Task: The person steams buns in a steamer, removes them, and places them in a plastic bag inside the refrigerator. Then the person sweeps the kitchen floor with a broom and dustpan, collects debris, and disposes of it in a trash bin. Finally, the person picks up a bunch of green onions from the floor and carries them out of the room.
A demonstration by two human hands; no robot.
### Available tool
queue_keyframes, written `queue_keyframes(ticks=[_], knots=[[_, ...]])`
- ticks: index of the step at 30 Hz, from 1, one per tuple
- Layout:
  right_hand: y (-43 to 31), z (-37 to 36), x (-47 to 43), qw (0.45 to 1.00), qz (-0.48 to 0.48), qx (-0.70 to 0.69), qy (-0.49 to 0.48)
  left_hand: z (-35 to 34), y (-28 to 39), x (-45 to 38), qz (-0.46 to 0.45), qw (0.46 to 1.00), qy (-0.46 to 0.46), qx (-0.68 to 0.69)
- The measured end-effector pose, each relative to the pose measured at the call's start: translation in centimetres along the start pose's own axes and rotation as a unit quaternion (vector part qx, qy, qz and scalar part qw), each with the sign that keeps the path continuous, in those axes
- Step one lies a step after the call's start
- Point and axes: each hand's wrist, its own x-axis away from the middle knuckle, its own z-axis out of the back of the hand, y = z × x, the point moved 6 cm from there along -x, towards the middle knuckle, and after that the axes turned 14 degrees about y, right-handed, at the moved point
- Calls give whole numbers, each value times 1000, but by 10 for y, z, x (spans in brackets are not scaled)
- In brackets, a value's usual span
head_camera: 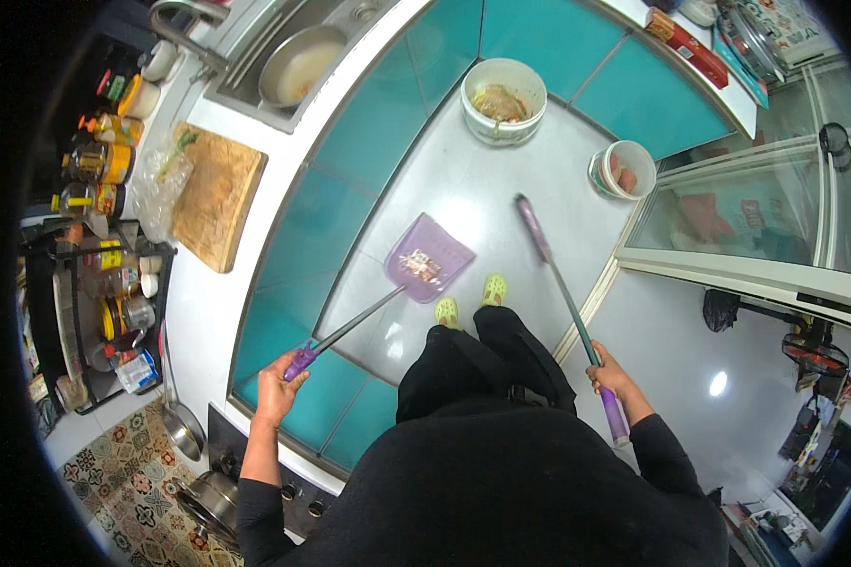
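Observation:
My left hand [279, 386] is closed around the purple grip of a long-handled dustpan. Its purple pan [454, 251] rests on the floor in front of my feet, with a small heap of debris [421, 266] in it. With my right hand [609, 372] I grip the dark shaft of a broom [566, 298], below its purple end. The narrow purple broom head [532, 221] points away from me, to the right of the pan and apart from it. I cannot tell whether its tip touches the floor.
A white bucket of food waste [503, 131] and a smaller white bucket [603, 170] stand by the teal cabinets [372, 106]. Sliding glass doors [744, 227] lie to the right. On the left counter are a wooden cutting board [216, 191] and a sink [248, 96] holding a metal bowl [305, 67].

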Motion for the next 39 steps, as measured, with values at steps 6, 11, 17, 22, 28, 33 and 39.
queue_keyframes(ticks=[6, 11, 17, 22, 28, 33, 39], knots=[[33, 52, -32, 985, -29, -142, 95, 12, 68, -42, 64, 995, 35, 61], [48, 69, -29, 969, -81, -211, 100, -17, 93, -89, 188, 931, 17, 312], [42, 55, 3, 953, -93, -259, 122, -81, 75, -169, 309, 765, -32, 564], [15, 13, 30, 928, -108, -326, 142, -174, 8, -226, 463, 510, -99, 719], [34, -16, 17, 906, -71, -401, 114, -285, 36, -263, 514, 254, -163, 803], [54, -37, 5, 936, -35, -339, 83, -276, 61, -242, 542, 159, -175, 807], [12, -46, 19, 927, -95, -338, 133, -247, 46, -256, 522, 117, -192, 823]])
